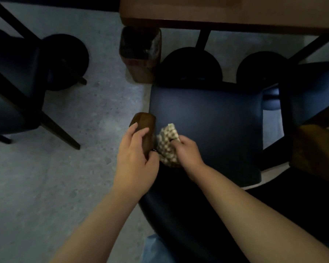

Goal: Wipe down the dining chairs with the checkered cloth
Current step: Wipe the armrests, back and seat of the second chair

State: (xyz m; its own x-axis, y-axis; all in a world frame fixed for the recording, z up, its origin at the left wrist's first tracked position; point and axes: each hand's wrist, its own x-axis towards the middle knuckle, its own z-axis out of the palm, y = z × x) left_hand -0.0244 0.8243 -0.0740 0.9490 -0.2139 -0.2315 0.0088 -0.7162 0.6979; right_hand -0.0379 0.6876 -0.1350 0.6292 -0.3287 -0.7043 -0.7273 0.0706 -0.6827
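- Where the wooden post (143,128) of the near dining chair (207,128) rises at the seat's left rear corner, the left hand (136,158) curls round it, fingers over the top and thumb side low on the wood.
- The right hand (186,150) grips the checkered cloth (167,143), bunched in its fingers and pressed in just beside the post, at the edge of the dark blue padded seat.
- The cloth looks soft, light and limp; it will fold and slip into the gap between post and cushion, so it is best held gathered in the fist with a pad of fabric left proud to rub with.
- The seat covering looks smooth and slightly shiny, likely wipeable vinyl or leather; a cloth should glide over it with little drag.
- The post looks hard and polished, so a wrap-around grip with the cloth would suit it.
- The chair seems sturdy, and the left hand's hold probably steadies it.
- Another blue chair (311,92) stands to the right and one (11,82) to the left, a wooden bin (141,54) sits on the floor (74,177), and the worktop (226,12) lies ahead.
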